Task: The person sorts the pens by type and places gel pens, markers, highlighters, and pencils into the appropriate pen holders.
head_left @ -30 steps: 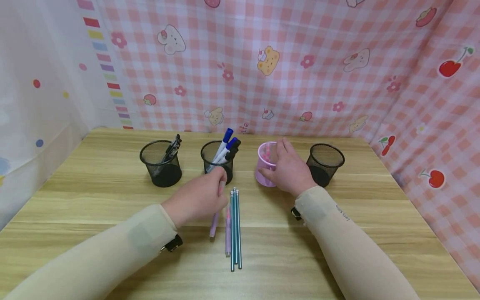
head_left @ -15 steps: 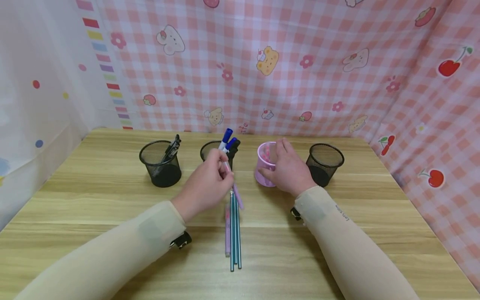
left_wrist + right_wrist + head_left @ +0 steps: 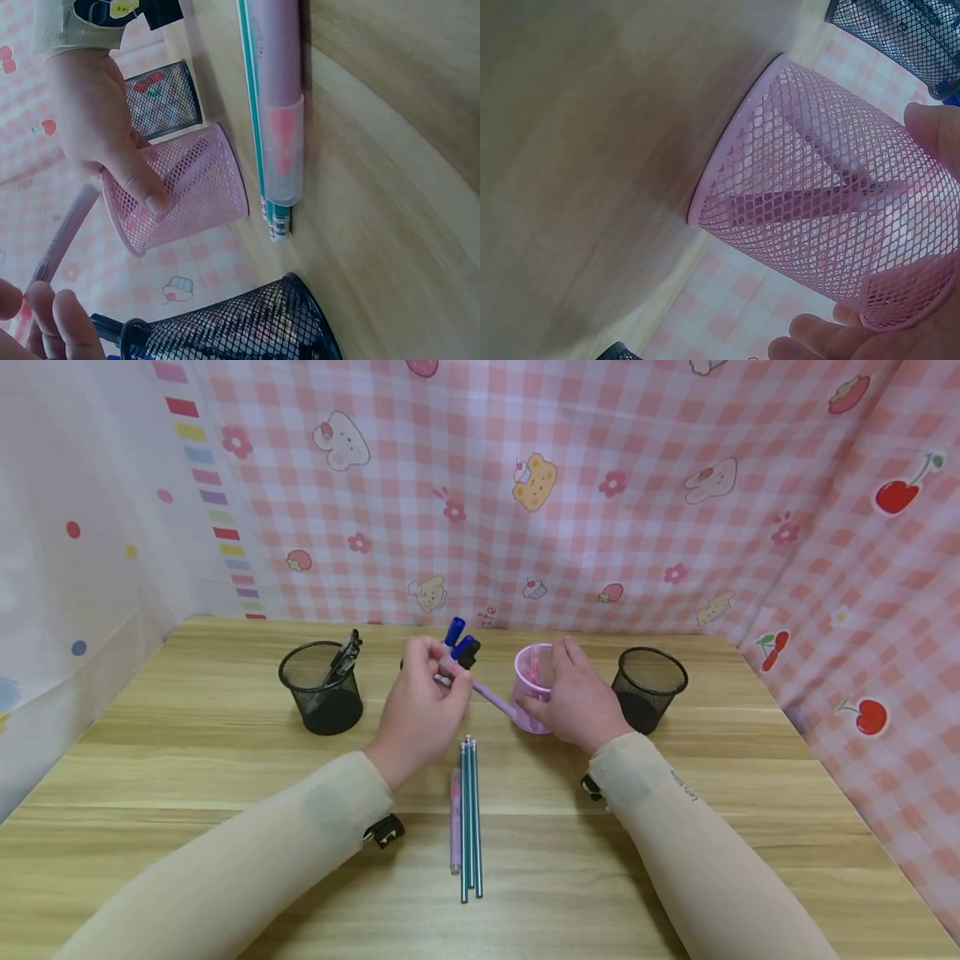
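The left hand (image 3: 423,706) pinches a lilac pen (image 3: 495,700) between thumb and fingertips, lifted off the tabletop (image 3: 187,710) and slanting toward the pink mesh cup (image 3: 522,693). The pen's far end is right by that cup's rim — whether it touches, I cannot tell.

The right hand (image 3: 581,697) grips the pink cup, thumb on one side and fingers on the other, spread only as wide as the cup. The cup stands upright near the tabletop's back edge, right of its middle, with two slim pens (image 3: 810,202) crossed inside.

Three black mesh cups share the row along that edge. The left cup (image 3: 332,706), nearest the back left corner, holds black pens (image 3: 345,656); the middle cup (image 3: 240,330), mostly behind the left hand in the head view, holds blue-capped markers (image 3: 455,631) and black-capped ones; the right cup (image 3: 639,710) stands toward the back right corner.

Between the forearms, three teal pencils (image 3: 470,827) lie side by side, ends toward the back edge — a second lilac pen (image 3: 455,835) just to their left.
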`<state>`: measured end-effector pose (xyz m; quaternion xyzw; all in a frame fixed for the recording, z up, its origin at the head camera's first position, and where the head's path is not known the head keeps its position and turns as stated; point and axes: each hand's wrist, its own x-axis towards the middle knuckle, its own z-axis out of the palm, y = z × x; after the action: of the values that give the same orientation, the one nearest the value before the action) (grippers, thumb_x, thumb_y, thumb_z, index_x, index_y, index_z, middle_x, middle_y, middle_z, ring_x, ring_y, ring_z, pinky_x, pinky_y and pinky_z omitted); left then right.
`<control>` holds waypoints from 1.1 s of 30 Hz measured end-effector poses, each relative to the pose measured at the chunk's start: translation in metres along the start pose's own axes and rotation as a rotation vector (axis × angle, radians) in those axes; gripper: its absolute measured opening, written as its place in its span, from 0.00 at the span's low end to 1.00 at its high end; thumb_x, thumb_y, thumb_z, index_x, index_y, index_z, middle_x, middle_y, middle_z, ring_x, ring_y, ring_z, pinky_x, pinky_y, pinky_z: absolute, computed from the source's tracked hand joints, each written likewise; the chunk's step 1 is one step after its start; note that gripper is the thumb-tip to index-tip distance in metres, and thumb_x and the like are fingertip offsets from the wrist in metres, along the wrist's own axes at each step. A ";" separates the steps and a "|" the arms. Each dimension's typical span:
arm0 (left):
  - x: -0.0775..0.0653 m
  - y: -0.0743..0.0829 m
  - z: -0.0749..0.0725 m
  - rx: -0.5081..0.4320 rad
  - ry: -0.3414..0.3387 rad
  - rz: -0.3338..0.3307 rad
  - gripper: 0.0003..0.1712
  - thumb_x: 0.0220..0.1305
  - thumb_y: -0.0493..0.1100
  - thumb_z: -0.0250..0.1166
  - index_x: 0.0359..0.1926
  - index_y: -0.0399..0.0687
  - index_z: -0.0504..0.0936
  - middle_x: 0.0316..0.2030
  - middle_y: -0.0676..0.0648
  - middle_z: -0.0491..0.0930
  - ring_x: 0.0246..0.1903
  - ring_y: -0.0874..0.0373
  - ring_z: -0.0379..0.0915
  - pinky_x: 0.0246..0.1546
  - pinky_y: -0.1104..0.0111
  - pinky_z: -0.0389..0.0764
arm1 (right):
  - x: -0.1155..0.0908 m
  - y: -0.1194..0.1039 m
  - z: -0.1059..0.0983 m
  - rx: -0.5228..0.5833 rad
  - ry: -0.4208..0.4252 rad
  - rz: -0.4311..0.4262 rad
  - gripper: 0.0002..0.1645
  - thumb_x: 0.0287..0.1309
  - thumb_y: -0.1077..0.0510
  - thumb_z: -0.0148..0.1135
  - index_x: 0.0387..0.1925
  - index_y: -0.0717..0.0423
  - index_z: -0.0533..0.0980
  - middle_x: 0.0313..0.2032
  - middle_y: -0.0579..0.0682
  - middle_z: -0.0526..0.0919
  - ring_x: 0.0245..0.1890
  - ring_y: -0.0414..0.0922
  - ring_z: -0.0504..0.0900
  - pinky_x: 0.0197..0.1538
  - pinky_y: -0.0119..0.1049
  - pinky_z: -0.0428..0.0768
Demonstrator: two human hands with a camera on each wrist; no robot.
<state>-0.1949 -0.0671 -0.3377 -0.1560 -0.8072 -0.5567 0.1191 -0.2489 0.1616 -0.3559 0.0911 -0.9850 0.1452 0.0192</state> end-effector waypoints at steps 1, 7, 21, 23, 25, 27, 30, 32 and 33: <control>0.001 0.000 0.001 -0.011 0.015 0.005 0.20 0.77 0.39 0.59 0.60 0.35 0.62 0.38 0.44 0.78 0.27 0.55 0.71 0.27 0.71 0.75 | 0.000 0.000 0.000 -0.001 -0.004 0.001 0.66 0.64 0.35 0.68 0.82 0.68 0.46 0.83 0.65 0.47 0.82 0.63 0.55 0.78 0.59 0.64; 0.006 -0.001 0.009 -0.049 0.074 0.027 0.20 0.78 0.39 0.58 0.60 0.35 0.61 0.41 0.45 0.75 0.30 0.54 0.71 0.28 0.70 0.76 | -0.001 0.000 0.000 -0.006 -0.011 0.007 0.67 0.64 0.35 0.69 0.83 0.68 0.44 0.83 0.66 0.45 0.82 0.63 0.53 0.79 0.59 0.63; 0.014 0.000 0.029 -0.102 0.149 0.047 0.20 0.78 0.39 0.60 0.58 0.34 0.61 0.42 0.44 0.77 0.32 0.54 0.72 0.31 0.70 0.76 | 0.000 0.001 0.000 -0.007 -0.020 0.006 0.67 0.65 0.33 0.67 0.83 0.67 0.43 0.84 0.66 0.44 0.82 0.63 0.53 0.79 0.59 0.63; 0.015 0.000 0.031 -0.104 0.151 0.042 0.20 0.78 0.40 0.60 0.58 0.35 0.61 0.42 0.45 0.77 0.32 0.54 0.71 0.30 0.69 0.76 | 0.000 0.000 0.001 -0.010 -0.022 0.007 0.67 0.65 0.33 0.67 0.83 0.67 0.43 0.84 0.66 0.44 0.83 0.62 0.52 0.79 0.59 0.63; 0.016 0.000 0.033 -0.097 0.154 0.044 0.20 0.78 0.40 0.60 0.58 0.35 0.61 0.43 0.44 0.77 0.32 0.54 0.71 0.30 0.69 0.76 | 0.000 0.000 0.001 -0.012 -0.026 0.007 0.67 0.66 0.33 0.66 0.83 0.68 0.43 0.84 0.66 0.44 0.83 0.62 0.51 0.79 0.59 0.62; 0.016 0.000 0.035 -0.082 0.158 0.041 0.19 0.78 0.41 0.60 0.58 0.37 0.61 0.43 0.45 0.77 0.32 0.54 0.71 0.31 0.68 0.76 | 0.001 0.001 0.000 -0.012 -0.027 0.005 0.67 0.66 0.33 0.66 0.83 0.68 0.43 0.84 0.66 0.44 0.83 0.62 0.51 0.79 0.59 0.62; 0.017 0.000 0.039 -0.041 0.166 0.045 0.18 0.78 0.42 0.59 0.58 0.39 0.62 0.43 0.45 0.77 0.31 0.55 0.70 0.30 0.68 0.75 | 0.001 0.001 0.001 -0.007 -0.020 0.001 0.66 0.66 0.33 0.66 0.83 0.68 0.44 0.83 0.66 0.45 0.83 0.63 0.53 0.79 0.59 0.63; 0.017 0.000 0.041 -0.016 0.170 0.047 0.18 0.78 0.42 0.59 0.58 0.41 0.62 0.42 0.45 0.78 0.30 0.55 0.70 0.29 0.68 0.75 | 0.000 0.001 0.001 -0.008 -0.015 -0.005 0.66 0.66 0.33 0.66 0.83 0.68 0.44 0.83 0.66 0.45 0.82 0.63 0.54 0.79 0.59 0.63; 0.018 0.000 0.043 -0.006 0.170 0.049 0.18 0.79 0.42 0.59 0.58 0.41 0.62 0.42 0.46 0.78 0.29 0.55 0.70 0.29 0.68 0.74 | 0.000 0.001 0.001 -0.007 -0.013 -0.006 0.66 0.66 0.33 0.66 0.83 0.68 0.44 0.83 0.66 0.45 0.82 0.63 0.54 0.79 0.59 0.63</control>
<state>-0.2120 -0.0249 -0.3458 -0.1282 -0.7886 -0.5670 0.2003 -0.2494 0.1627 -0.3568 0.0950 -0.9853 0.1413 0.0134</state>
